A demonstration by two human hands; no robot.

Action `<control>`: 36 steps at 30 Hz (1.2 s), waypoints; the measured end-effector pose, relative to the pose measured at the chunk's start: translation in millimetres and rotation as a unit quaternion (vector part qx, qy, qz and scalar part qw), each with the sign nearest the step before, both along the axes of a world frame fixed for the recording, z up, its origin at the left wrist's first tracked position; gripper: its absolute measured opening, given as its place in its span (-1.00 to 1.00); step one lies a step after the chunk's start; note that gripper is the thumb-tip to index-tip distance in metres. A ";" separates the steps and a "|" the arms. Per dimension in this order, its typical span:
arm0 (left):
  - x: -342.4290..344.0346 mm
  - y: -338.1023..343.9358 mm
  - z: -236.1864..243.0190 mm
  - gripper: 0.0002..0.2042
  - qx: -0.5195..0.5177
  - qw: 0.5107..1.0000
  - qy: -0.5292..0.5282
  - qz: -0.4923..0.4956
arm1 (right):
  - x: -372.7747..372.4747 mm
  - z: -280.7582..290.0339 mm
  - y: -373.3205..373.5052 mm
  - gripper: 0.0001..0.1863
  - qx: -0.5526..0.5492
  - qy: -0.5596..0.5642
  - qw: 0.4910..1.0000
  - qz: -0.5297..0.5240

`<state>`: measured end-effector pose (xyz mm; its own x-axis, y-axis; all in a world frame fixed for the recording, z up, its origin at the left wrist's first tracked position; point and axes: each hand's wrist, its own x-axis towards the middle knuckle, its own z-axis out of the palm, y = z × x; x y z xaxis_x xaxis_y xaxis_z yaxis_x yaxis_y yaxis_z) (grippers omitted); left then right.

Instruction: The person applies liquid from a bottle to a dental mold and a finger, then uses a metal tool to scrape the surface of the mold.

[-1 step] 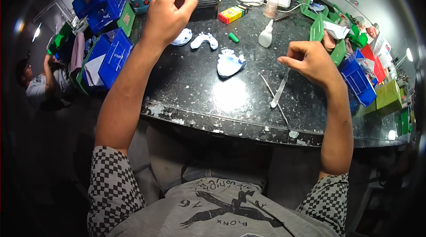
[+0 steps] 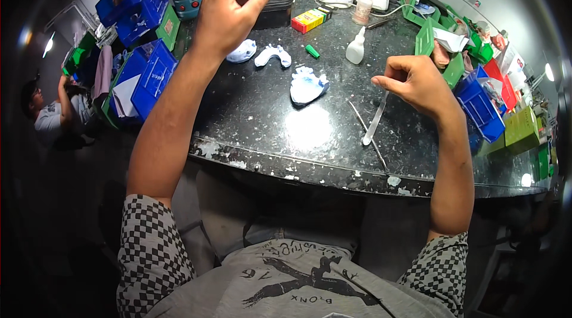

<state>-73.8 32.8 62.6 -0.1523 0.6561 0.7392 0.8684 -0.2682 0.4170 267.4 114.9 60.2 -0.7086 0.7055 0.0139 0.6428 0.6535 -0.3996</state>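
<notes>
My left hand (image 2: 229, 20) is raised over the back left of the bench, fingers curled toward the thumb. Whether anything is between them is hidden. My right hand (image 2: 417, 82) has its fingers bent in against the thumb; what they hold, if anything, does not show. Just below it a whitish flat stick (image 2: 374, 124) slants down, its upper end close to the thumb. Beside the stick lies a thin metal dental tool (image 2: 363, 122). Between my hands stands a pale blue-white dental model (image 2: 308, 87). Farther back are a horseshoe-shaped model (image 2: 273, 56) and another pale model (image 2: 242, 51).
A green cap (image 2: 312, 51), a white dropper bottle (image 2: 356, 48) and a yellow-red box (image 2: 311, 20) are on the black bench (image 2: 250, 115). Behind are a black box (image 2: 277, 5) and a brown-tinted bottle (image 2: 363, 8). Blue bins (image 2: 152, 85) and green bins (image 2: 426, 38) flank it. Another person (image 2: 56, 109) is far left.
My left thumb sits slightly farther out from the curled fingers. The right hand and the things on the bench look the same.
</notes>
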 end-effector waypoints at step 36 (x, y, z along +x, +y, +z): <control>1.9 16.1 -28.1 -0.81 -0.039 0.988 -0.034 -0.146 | 16.9 -16.8 4.7 -0.70 -0.051 0.028 0.978 0.201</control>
